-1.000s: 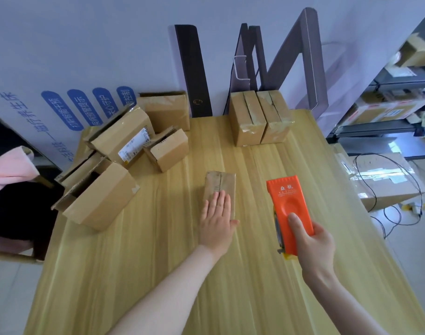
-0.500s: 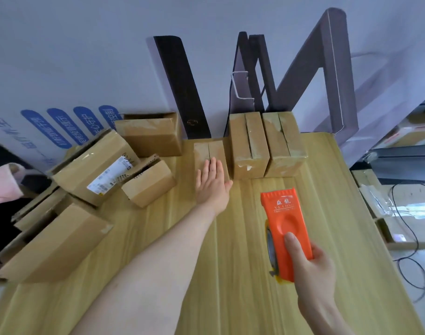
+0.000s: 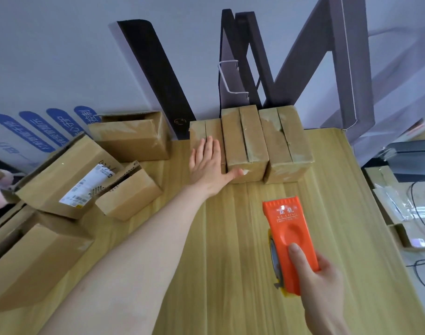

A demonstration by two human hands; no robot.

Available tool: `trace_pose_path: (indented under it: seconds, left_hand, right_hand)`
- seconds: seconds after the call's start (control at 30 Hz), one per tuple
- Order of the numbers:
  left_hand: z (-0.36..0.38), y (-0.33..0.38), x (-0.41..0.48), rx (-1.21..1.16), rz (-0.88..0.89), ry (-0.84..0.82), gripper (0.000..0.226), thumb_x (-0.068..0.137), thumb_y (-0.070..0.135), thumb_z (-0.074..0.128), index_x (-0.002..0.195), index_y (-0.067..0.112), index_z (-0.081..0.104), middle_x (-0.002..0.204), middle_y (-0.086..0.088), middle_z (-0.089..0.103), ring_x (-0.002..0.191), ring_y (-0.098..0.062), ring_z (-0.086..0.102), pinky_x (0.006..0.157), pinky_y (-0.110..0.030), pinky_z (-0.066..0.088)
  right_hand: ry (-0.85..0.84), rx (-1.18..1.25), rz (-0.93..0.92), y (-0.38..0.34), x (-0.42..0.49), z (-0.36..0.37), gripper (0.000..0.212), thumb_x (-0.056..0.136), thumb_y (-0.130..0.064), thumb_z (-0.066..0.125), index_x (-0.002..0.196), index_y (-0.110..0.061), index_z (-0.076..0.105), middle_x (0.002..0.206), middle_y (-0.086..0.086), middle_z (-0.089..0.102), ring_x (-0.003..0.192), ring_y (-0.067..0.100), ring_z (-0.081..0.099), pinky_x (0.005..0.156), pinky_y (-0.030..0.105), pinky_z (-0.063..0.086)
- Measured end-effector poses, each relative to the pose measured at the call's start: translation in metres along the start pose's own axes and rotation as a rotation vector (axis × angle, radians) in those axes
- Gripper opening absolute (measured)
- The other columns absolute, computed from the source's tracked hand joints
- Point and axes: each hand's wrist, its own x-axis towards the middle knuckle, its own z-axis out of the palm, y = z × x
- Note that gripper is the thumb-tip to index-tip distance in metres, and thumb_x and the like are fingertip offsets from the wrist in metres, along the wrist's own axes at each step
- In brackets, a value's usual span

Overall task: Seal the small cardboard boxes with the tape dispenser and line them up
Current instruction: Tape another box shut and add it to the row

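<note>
Now the left hand [image 3: 207,165] lies flat on the small box [image 3: 198,131], fingers straight and together, thumb spread out against the front of the middle box [image 3: 245,143]; it presses and grips nothing; the right hand [image 3: 320,284] is curled round the near end of the tape dispenser [image 3: 287,235], thumb laid along its orange face, holding it just above the table [image 3: 230,274]; three closed boxes stand side by side at the far edge, the small one leftmost, touching the middle box, with the right box [image 3: 287,146] just beside that; glossy wrinkled tape runs over the seams of the two larger ones; to the left sit looser cartons: a back box [image 3: 134,139] open at the top, a labelled box [image 3: 61,175] with a white printed sticker, a corrugated box [image 3: 130,193] with its flap up, and a big box [image 3: 30,262] on its side; their insides are dark or turned away, so contents cannot be told; all are plain brown cardboard on pale wood-grain boards; the dispenser is smooth hard plastic with a toothed front edge; a second ago the small box lay mid-table under the same palm; it has since slid back to join the row, while the dispenser stays in the right hand
</note>
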Motion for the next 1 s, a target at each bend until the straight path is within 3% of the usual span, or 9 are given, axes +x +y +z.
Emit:
trace_pose_path:
  seconds: [0.1,0.23,0.33,0.43,0.5,0.57,0.77,0.87,1.0]
  left_hand:
    - [0.008,0.001,-0.002,0.042,0.029,0.093,0.1,0.075,0.085,0.021,0.152,0.03,-0.011,0.16,0.003,-0.017,0.147,-0.023,-0.016,0.119,-0.048,-0.005]
    - [0.016,0.001,0.0,0.062,0.029,0.248,0.077,0.088,0.066,0.041,0.151,0.04,0.007,0.161,0.011,0.008,0.149,-0.025,-0.002,0.118,-0.049,0.004]
    - [0.018,0.005,-0.001,0.105,0.017,0.283,0.084,0.085,0.057,0.057,0.152,0.036,0.01,0.161,0.009,0.013,0.149,-0.027,0.003,0.117,-0.051,0.008]
    - [0.011,0.006,-0.002,0.162,0.017,0.186,0.111,0.072,0.06,0.071,0.153,0.029,0.001,0.162,0.004,0.0,0.148,-0.026,-0.006,0.116,-0.058,0.005]
    - [0.002,0.014,-0.001,0.238,0.055,0.184,0.124,0.062,0.076,0.065,0.153,0.024,-0.001,0.162,0.002,-0.01,0.147,-0.022,-0.015,0.113,-0.06,-0.003]
    - [-0.002,0.025,0.002,0.295,0.174,0.227,0.117,0.067,0.08,0.054,0.154,0.022,0.001,0.161,0.003,-0.011,0.147,-0.019,-0.015,0.115,-0.057,-0.007]
    - [0.013,0.029,0.016,0.124,0.275,0.261,0.079,0.087,0.037,0.065,0.152,0.024,0.022,0.159,0.006,0.019,0.148,-0.016,0.01,0.118,-0.036,0.01]
    - [0.014,0.031,0.015,0.083,0.273,0.25,0.084,0.084,0.023,0.071,0.152,0.025,0.022,0.159,0.008,0.018,0.148,-0.015,0.009,0.117,-0.033,0.009]
    - [0.01,0.027,0.014,0.095,0.269,0.167,0.108,0.077,-0.004,0.071,0.154,0.025,0.002,0.162,0.008,0.0,0.148,-0.013,-0.004,0.117,-0.03,0.002]
  right_hand:
    - [-0.002,-0.001,0.006,0.005,0.0,0.0,0.018,0.085,-0.02,0.069,0.074,-0.006,0.068,0.056,0.017,0.067,0.047,0.038,0.065,0.048,0.043,0.057]
    - [0.012,-0.003,0.027,0.013,-0.001,-0.004,0.017,0.084,-0.019,0.07,0.075,-0.005,0.068,0.059,0.021,0.067,0.048,0.039,0.065,0.05,0.046,0.057]
    - [0.025,-0.001,0.046,0.017,-0.001,-0.006,0.015,0.083,-0.019,0.071,0.078,-0.005,0.069,0.059,0.021,0.067,0.047,0.039,0.064,0.049,0.046,0.057]
    - [0.028,-0.004,0.051,0.018,-0.003,-0.009,0.013,0.084,-0.019,0.071,0.08,-0.006,0.07,0.057,0.018,0.067,0.045,0.036,0.064,0.049,0.044,0.056]
    - [0.029,-0.004,0.053,0.017,-0.004,-0.011,0.011,0.083,-0.019,0.071,0.081,-0.009,0.07,0.056,0.016,0.067,0.044,0.034,0.064,0.049,0.045,0.057]
    - [0.029,-0.003,0.054,0.016,-0.004,-0.012,0.009,0.084,-0.018,0.071,0.081,-0.01,0.07,0.057,0.016,0.067,0.044,0.034,0.065,0.05,0.046,0.057]
    - [0.035,0.011,0.057,0.015,-0.003,-0.016,0.01,0.084,-0.018,0.071,0.078,-0.011,0.069,0.062,0.023,0.067,0.047,0.04,0.064,0.049,0.043,0.057]
    - [0.046,0.012,0.054,0.017,-0.004,-0.018,0.01,0.083,-0.018,0.071,0.077,-0.011,0.069,0.06,0.021,0.067,0.046,0.039,0.064,0.045,0.041,0.056]
    - [0.025,0.024,0.043,0.016,-0.009,-0.019,0.012,0.083,-0.02,0.071,0.079,-0.009,0.069,0.062,0.023,0.067,0.047,0.04,0.064,0.045,0.039,0.055]
